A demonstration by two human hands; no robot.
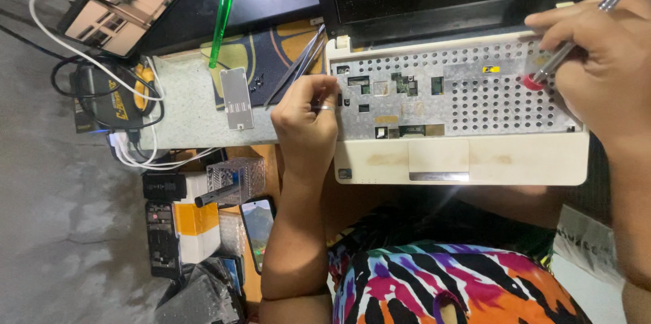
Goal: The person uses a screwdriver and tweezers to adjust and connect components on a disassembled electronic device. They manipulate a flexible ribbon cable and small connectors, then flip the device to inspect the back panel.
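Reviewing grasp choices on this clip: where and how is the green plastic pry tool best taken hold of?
Grip the green pry tool mid-shaft, pinching its narrow sides from above. It lies flat and free on the dark mat, its thin tip near the small metal plate; the shaft's middle looks clear of neighbours.

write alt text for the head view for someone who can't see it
A person's right hand holds a red-tipped screwdriver on the perforated metal plate of an opened cream laptop, while the left hand rests at the laptop's left edge. Tweezers, a green pry tool and a tablet lie nearby.
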